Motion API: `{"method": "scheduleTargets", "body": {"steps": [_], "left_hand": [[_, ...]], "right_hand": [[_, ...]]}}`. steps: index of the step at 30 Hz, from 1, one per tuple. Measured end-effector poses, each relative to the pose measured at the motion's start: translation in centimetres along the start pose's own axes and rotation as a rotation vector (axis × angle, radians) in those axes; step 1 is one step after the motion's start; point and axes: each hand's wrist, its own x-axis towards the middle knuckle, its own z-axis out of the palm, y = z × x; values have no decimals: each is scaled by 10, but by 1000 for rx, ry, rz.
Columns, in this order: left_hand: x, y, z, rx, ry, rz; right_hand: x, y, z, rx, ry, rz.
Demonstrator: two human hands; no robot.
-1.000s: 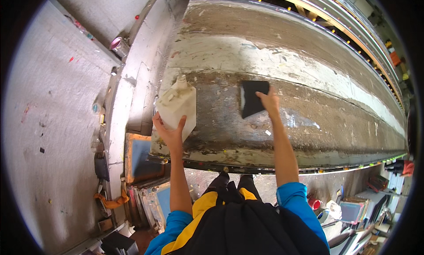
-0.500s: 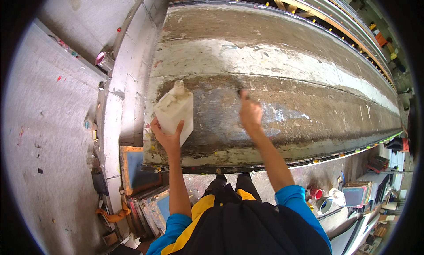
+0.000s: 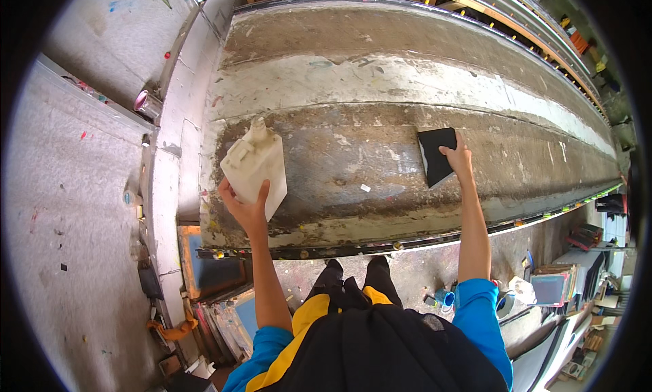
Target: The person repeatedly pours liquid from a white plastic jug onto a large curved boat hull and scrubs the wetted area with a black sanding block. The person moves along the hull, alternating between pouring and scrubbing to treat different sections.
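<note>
Showing: a long stained tabletop [image 3: 380,86] seen from above, with a person standing at its near edge.
Surface: tabletop running from left to far right, banded in pale and dark brown patches, worn and crusted; a small white scrap [image 3: 365,187] lies near its middle.
Left hand [image 3: 246,203]: fingers closed around the lower part of a white plastic bottle [image 3: 255,165], which is tilted with its neck pointing away from the person, over the tabletop's left end.
Right hand [image 3: 459,159]: fingers curled on the edge of a black flat scraper [image 3: 435,154], which is pressed against the dark band of the tabletop, well apart from the bottle.
Far side: wooden rails [image 3: 475,18] running along the tabletop's back edge.
Left of scene: pale paint-flecked wall [image 3: 75,188] with a pink-rimmed can [image 3: 148,103] on a ledge.
Floor: framed screens [image 3: 217,283] stacked below left; a blue cup [image 3: 444,297] and clutter at lower right.
</note>
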Motion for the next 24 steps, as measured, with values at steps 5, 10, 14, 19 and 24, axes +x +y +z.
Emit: {"method": "scheduleTargets", "body": {"steps": [5, 10, 14, 19, 24], "left_hand": [[-32, 24, 22, 42, 22, 0], [-58, 46, 32, 93, 86, 34], [-76, 66, 44, 109, 160, 45], [-97, 77, 44, 108, 199, 74], [-108, 85, 50, 91, 171, 58]], "right_hand": [[-26, -11, 22, -692, 2, -205], [-110, -70, 74, -738, 226, -698], [-148, -65, 65, -393, -3, -973], [-119, -59, 25, -259, -424, -858], [-41, -24, -25, -375, -437, -502]]}}
